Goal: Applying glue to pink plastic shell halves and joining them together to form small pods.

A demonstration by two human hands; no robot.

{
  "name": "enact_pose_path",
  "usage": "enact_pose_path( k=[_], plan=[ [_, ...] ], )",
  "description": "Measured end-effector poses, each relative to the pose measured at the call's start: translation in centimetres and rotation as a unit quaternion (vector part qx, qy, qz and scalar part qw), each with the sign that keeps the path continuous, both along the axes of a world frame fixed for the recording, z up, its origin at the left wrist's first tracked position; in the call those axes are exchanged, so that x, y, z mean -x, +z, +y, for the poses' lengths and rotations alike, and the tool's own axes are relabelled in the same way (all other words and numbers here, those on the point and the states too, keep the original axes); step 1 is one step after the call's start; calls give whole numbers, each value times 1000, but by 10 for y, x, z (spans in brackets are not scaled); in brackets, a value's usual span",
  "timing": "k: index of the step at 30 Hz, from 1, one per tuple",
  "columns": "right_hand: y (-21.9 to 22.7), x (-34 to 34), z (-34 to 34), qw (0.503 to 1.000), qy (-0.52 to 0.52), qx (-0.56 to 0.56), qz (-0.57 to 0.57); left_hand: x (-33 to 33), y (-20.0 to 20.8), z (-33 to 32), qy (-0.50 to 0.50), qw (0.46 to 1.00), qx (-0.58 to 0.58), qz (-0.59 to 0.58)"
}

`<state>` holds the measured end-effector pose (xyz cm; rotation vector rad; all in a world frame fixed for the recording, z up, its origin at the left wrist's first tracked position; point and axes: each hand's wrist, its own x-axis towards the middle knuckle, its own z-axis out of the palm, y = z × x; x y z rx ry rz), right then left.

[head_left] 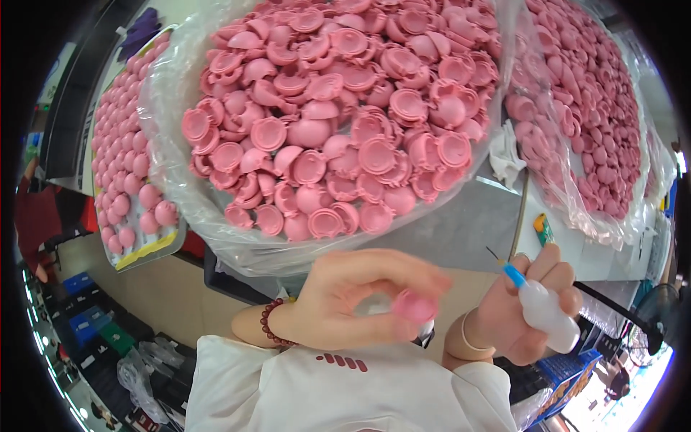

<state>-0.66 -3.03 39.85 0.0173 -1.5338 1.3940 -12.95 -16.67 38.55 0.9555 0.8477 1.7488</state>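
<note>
My left hand [345,291], with a dark red bead bracelet at its wrist, is closed with a small rounded pink plastic piece [415,307] between thumb and fingers. Its fingertips are slightly blurred. In my right hand [507,317] is a soft white squeeze bottle [547,317] with a blue tip and a thin dark needle. The needle points up and left, apart from the pink piece. Beyond both hands, a clear plastic bag [169,108] lies spread wide, full of pink hollow half shells [309,133].
At the left, a yellow-edged tray [155,250] carries rows of pink balls [133,183]. Another clear bag [576,223] with pink pieces sits at the right. Between the bags lies a crumpled white tissue [506,155]. A green and yellow tube [543,229] rests near my right hand on the table.
</note>
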Motion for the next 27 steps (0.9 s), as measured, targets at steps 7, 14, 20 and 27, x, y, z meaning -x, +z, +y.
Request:
enact_pose_path(
  k=[7, 14, 20, 27],
  plan=[
    [10, -9, 2, 982, -29, -178, -48, -10, -5, 1, 52, 991, 84, -86],
    [12, -11, -1, 969, -40, -220, -101, -10, -5, 3, 59, 994, 76, -53],
    [8, -9, -2, 970, -55, -217, -98, -9, -6, 3, 76, 994, 69, -46],
    [4, -3, -1, 962, -108, -241, -71, -9, -4, 5, 71, 995, 66, -23]
  ],
)
